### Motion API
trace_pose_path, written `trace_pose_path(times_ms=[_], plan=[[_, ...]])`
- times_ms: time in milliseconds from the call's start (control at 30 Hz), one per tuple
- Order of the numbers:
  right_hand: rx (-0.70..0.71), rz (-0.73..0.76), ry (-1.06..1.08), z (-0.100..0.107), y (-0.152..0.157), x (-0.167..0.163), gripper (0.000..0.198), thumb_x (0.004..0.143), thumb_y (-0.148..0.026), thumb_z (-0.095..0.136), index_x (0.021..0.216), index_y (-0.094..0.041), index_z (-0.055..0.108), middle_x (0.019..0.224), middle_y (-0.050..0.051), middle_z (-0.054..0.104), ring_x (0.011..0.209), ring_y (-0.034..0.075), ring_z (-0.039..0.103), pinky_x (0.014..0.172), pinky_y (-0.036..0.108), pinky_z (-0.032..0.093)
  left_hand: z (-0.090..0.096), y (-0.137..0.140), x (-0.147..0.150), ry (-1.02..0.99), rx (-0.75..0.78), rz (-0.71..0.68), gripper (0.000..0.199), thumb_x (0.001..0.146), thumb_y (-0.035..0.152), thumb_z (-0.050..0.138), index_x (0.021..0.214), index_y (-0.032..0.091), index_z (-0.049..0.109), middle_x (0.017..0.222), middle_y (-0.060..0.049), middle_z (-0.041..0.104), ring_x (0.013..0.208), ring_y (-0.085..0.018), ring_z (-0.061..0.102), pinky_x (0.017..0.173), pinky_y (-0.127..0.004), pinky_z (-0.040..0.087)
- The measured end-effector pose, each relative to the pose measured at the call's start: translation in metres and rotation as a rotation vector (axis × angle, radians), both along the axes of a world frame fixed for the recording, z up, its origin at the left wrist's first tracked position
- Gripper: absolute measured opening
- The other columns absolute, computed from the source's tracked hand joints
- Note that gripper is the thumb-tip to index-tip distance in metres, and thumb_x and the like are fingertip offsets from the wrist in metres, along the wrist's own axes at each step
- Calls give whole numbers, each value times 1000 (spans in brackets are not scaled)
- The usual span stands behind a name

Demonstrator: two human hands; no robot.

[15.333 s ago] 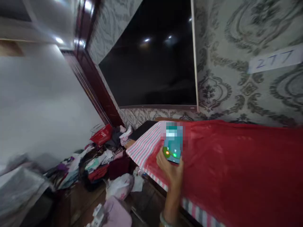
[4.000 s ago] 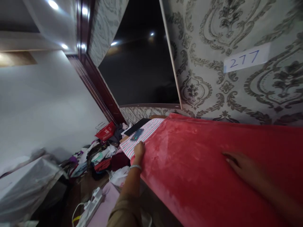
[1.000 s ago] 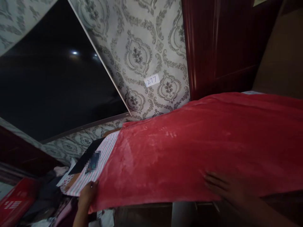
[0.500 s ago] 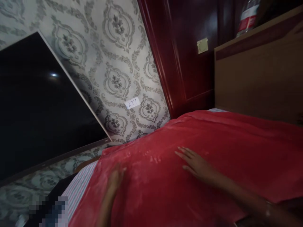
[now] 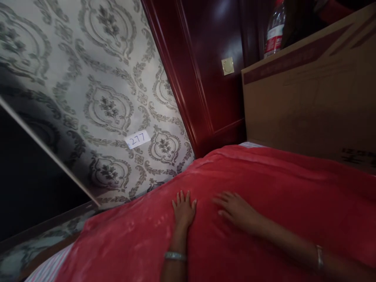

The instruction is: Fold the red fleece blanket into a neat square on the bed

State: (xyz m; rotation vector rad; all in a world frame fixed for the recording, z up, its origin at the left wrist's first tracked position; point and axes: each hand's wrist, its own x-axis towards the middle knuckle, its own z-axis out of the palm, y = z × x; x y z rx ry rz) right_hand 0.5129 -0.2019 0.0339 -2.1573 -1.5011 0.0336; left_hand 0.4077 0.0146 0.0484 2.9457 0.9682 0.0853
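Note:
A red blanket point(image 5: 279, 199) lies spread over the bed, mostly smooth with a few long creases toward its far right edge. My left hand point(image 5: 184, 209) rests flat on it with the fingers spread. To its right, my right hand point(image 5: 235, 209) is slightly blurred, palm down on or just over the blanket, its fingers stretched toward the left. Nothing is held in either hand. Striped bedding point(image 5: 49, 264) shows beyond the blanket's left edge.
Patterned wallpaper point(image 5: 108, 105) with a paper label point(image 5: 137, 139) reading 277 is ahead. A dark screen point(image 5: 35, 176) stands at left. Behind the bed are a dark red wooden panel point(image 5: 211, 94) and a large cardboard box point(image 5: 308, 102) with a plastic bottle point(image 5: 274, 37) on top.
The view has swung to the right. My left hand has moved rightward across the blanket, closer to my right hand. My right hand stays near the same part of the blanket.

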Motion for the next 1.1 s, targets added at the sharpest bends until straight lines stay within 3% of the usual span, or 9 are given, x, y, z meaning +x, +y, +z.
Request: trace_pose_path(times_ms=[100,233,300,367,467,633,800,900,1100], plan=[[-52,-44,-32,-6,7,47,57,96,-45,46,150,-27,49,159,11,38,145,34,35,116,62,28,-5,2,0,51,-6,10,61,101,46,34,157,22,35,166,-15,21,155,-35,16,121,-62,18],[-61,-7,8,-3,7,107,45,98,-41,42,130,-23,68,137,10,63,125,30,57,108,52,43,-5,7,2,72,-31,13,63,100,49,33,158,24,33,167,-13,18,155,-35,14,120,-64,18],[12,-141,13,11,7,141,42,99,-32,38,123,-21,71,127,8,68,117,24,63,106,43,46,-5,7,3,84,-29,13,64,100,49,33,158,24,32,167,-13,18,155,-35,14,120,-64,18],[70,-381,-17,29,6,180,43,98,-26,39,131,-17,65,136,9,63,126,23,57,112,38,41,-5,7,5,116,-21,27,64,100,48,33,159,24,31,167,-13,16,155,-35,12,121,-64,16],[52,-596,-19,49,3,240,50,98,-22,39,144,-7,52,145,17,54,134,28,50,114,41,37,-5,6,6,142,-27,49,63,99,46,35,159,25,30,167,-11,14,155,-34,10,122,-62,15],[-71,-824,54,50,-4,307,48,99,-27,44,139,-3,54,135,27,59,124,37,58,101,47,47,-1,-1,6,170,-19,76,63,99,43,37,159,25,29,167,-10,15,155,-32,11,124,-58,15],[-164,-842,107,39,3,333,37,99,-30,44,108,-5,70,115,28,67,106,36,66,84,42,52,5,-10,7,249,35,103,61,99,37,32,159,26,25,168,-8,14,155,-29,11,124,-56,15],[-176,-784,102,42,13,331,26,93,-24,50,95,-9,71,99,22,70,89,31,68,75,38,52,8,-11,10,282,25,121,62,99,39,32,159,27,23,168,-7,11,155,-29,10,124,-56,15],[-13,-567,-252,41,23,258,28,94,-22,40,105,-14,64,115,19,63,109,29,57,91,39,44,6,-8,11,295,27,120,62,100,40,31,160,26,22,168,-7,10,156,-29,9,125,-55,14]])
